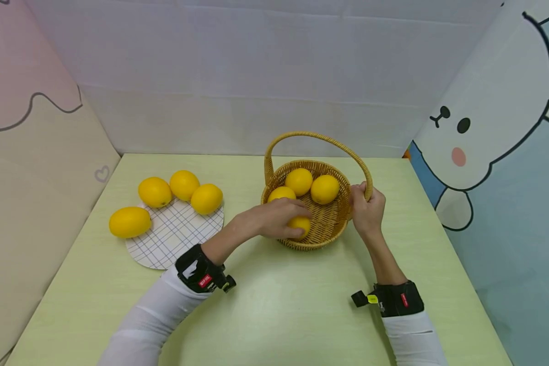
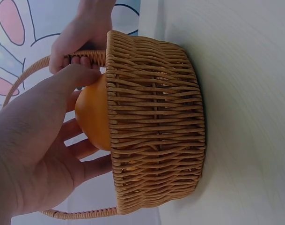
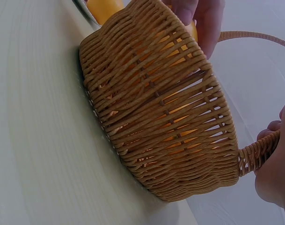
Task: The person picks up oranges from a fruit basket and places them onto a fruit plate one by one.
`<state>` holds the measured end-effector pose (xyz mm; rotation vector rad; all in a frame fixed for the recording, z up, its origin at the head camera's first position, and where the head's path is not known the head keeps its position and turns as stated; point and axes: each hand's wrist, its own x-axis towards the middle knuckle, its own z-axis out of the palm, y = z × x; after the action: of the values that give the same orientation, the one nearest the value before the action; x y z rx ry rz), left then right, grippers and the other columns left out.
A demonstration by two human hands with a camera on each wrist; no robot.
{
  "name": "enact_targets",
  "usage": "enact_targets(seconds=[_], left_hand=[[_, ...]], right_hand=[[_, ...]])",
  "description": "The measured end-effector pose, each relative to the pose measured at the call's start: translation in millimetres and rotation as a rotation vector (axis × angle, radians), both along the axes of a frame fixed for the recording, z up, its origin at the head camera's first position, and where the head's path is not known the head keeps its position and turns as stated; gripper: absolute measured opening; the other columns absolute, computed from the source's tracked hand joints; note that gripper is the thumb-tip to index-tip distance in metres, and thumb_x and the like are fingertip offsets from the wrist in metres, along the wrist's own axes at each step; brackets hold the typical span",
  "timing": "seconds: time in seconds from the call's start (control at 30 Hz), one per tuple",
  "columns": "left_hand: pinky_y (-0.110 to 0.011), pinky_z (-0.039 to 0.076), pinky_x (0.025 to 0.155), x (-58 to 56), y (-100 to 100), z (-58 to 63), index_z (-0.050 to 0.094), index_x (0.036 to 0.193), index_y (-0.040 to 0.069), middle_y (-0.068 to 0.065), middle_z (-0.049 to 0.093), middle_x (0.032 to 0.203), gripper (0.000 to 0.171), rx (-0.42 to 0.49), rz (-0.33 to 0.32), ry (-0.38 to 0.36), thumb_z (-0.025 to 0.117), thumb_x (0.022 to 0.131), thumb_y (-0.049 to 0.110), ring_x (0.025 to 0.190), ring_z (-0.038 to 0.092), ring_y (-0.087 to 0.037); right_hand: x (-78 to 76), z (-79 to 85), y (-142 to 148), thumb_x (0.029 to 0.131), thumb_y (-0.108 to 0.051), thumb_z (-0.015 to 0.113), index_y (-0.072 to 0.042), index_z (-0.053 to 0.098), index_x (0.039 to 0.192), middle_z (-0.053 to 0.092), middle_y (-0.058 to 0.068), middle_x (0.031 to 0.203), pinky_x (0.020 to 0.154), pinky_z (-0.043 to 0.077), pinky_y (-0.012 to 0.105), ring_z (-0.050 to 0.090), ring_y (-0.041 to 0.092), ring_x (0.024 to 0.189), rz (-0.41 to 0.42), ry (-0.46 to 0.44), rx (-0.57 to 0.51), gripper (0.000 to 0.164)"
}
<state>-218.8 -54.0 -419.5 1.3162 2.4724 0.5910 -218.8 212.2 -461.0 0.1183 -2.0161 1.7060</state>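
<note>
My left hand (image 1: 279, 217) reaches over the near left rim of a wicker basket (image 1: 322, 226). It holds a yellow lemon (image 1: 301, 225) inside the rim, thumb on one side and fingers spread round the other, as the left wrist view shows with the same lemon (image 2: 91, 112). Three more lemons lie in the basket, among them one at the back (image 1: 299, 181) and one at the right (image 1: 325, 189); the left hand partly covers the third (image 1: 281, 193). My right hand (image 1: 368, 209) grips the basket handle (image 3: 254, 152) low on its right side.
On the left, several lemons, one of them at the far left (image 1: 130, 222), lie on and around a round white mat (image 1: 176, 236) with blue checks. The pale table (image 1: 265, 315) ends at a white back wall (image 1: 201, 122), with printed panels at both sides.
</note>
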Motion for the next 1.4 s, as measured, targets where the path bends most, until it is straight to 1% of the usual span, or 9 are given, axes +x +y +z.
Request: enact_targets(seconds=[0.1,0.3,0.47,0.63,0.8,1.03,1.17,1.27,1.4], left_hand=[[-0.043,0.055,0.125,0.2,-0.8,0.2,0.070,0.151,0.003,-0.013,0.069,0.156,0.045,0.049,0.001,0.014,0.069,0.110,0.021,0.147,0.065,-0.030],[-0.043,0.053,0.126,1.2,-1.2,1.2,0.070,0.149,0.004,-0.014,0.069,0.155,0.042,0.174,0.007,0.096,0.070,0.111,0.022,0.144,0.065,-0.030],[-0.042,0.055,0.125,2.3,-1.6,4.0,0.070,0.149,0.003,-0.015,0.070,0.154,0.043,0.283,0.012,0.172,0.072,0.110,0.021,0.142,0.067,-0.030],[-0.044,0.057,0.123,3.3,-2.9,6.6,0.069,0.149,0.001,-0.018,0.070,0.152,0.044,0.359,0.020,0.224,0.074,0.110,0.021,0.140,0.069,-0.032],[-0.047,0.055,0.126,5.6,-6.0,10.2,0.068,0.152,0.002,-0.020,0.068,0.156,0.047,0.361,0.052,0.214,0.074,0.110,0.022,0.146,0.065,-0.034],[-0.047,0.053,0.128,8.0,-14.1,11.7,0.068,0.153,0.003,-0.019,0.066,0.159,0.048,0.365,0.084,0.197,0.074,0.110,0.022,0.149,0.063,-0.034],[-0.048,0.055,0.126,11.9,-25.5,9.2,0.068,0.153,0.004,-0.018,0.066,0.159,0.048,0.371,0.127,0.192,0.075,0.110,0.023,0.149,0.063,-0.033],[-0.048,0.057,0.124,15.6,-37.6,5.6,0.068,0.153,0.005,-0.017,0.066,0.159,0.048,0.388,0.167,0.181,0.076,0.109,0.022,0.148,0.064,-0.033],[-0.049,0.059,0.121,20.4,-56.3,1.8,0.069,0.152,0.005,-0.018,0.065,0.159,0.048,0.424,0.215,0.169,0.079,0.108,0.020,0.147,0.065,-0.035]], right_hand=[[0.6,0.6,-0.1,0.109,-0.003,0.058,0.014,0.053,0.074,0.052,-0.010,0.060,0.044,0.025,0.017,0.035,0.001,0.049,0.008,0.005,0.000,0.039],[1.1,1.7,-0.6,0.109,-0.002,0.059,0.014,0.054,0.075,0.052,-0.011,0.059,0.044,0.025,0.018,0.036,0.003,0.049,0.002,0.004,-0.003,0.038],[0.6,1.4,-0.7,0.109,-0.001,0.059,0.014,0.055,0.075,0.052,-0.011,0.059,0.044,0.025,0.018,0.036,0.003,0.048,-0.006,0.004,-0.002,0.037],[0.4,1.6,-0.9,0.109,0.001,0.057,0.005,0.053,0.071,0.052,-0.010,0.060,0.044,0.024,0.018,0.035,0.002,0.049,0.002,0.016,-0.001,0.038],[0.2,1.0,-0.8,0.108,0.002,0.056,-0.005,0.052,0.069,0.052,-0.010,0.059,0.044,0.024,0.018,0.034,0.001,0.049,0.008,0.023,-0.011,0.041],[1.1,2.9,-1.8,0.109,-0.003,0.058,-0.007,0.053,0.069,0.052,-0.010,0.059,0.044,0.024,0.018,0.034,0.001,0.048,0.010,0.019,-0.017,0.041],[1.2,2.2,-1.8,0.109,-0.002,0.059,-0.009,0.052,0.068,0.051,-0.011,0.058,0.044,0.024,0.018,0.034,0.003,0.048,0.009,0.008,-0.023,0.041],[1.5,2.0,-1.9,0.109,-0.002,0.058,-0.005,0.051,0.068,0.051,-0.007,0.059,0.045,0.024,0.018,0.034,0.002,0.049,0.008,0.005,-0.023,0.041],[0.5,0.5,-1.0,0.109,-0.003,0.058,0.007,0.051,0.071,0.052,0.002,0.061,0.045,0.024,0.017,0.034,0.001,0.050,0.001,0.008,-0.016,0.040]])
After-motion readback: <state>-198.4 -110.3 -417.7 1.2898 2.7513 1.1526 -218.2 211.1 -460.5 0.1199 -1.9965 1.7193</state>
